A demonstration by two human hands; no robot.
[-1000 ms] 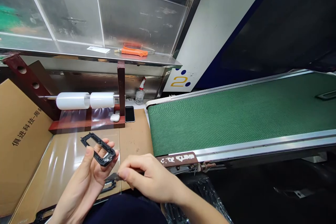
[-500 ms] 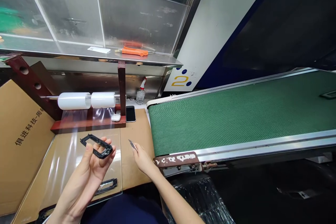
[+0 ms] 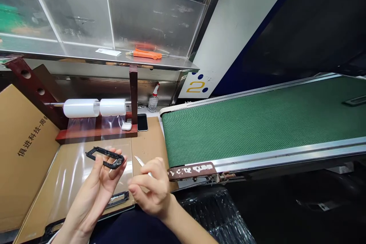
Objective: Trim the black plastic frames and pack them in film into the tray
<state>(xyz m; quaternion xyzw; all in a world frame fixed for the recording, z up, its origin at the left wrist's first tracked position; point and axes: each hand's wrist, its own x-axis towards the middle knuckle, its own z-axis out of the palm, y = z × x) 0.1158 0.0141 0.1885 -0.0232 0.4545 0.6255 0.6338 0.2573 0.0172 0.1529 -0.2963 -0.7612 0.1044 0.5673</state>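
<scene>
My left hand (image 3: pixel 95 187) holds a black rectangular plastic frame (image 3: pixel 105 158) by its near end, fingers and thumb closed round it, lifted above the cardboard-covered bench (image 3: pixel 148 143). My right hand (image 3: pixel 150 188) is just to its right, fingers pinched on a thin metal blade (image 3: pixel 140 161) whose tip points up and left toward the frame. A second black frame (image 3: pixel 117 199) lies flat on the bench below my left hand.
A green conveyor belt (image 3: pixel 257 126) runs off to the right with a black part (image 3: pixel 354 101) far along it. Film rolls (image 3: pixel 94 107) on a red stand, an earbud case (image 3: pixel 126 126), a phone (image 3: pixel 142 122) and a spray bottle (image 3: pixel 153 101) sit behind. Orange pliers (image 3: pixel 144 54) lie on the steel shelf.
My right hand swung out to the right with the blade, then came back near the frame. The left hand tilted the frame flatter and lifted it slightly.
</scene>
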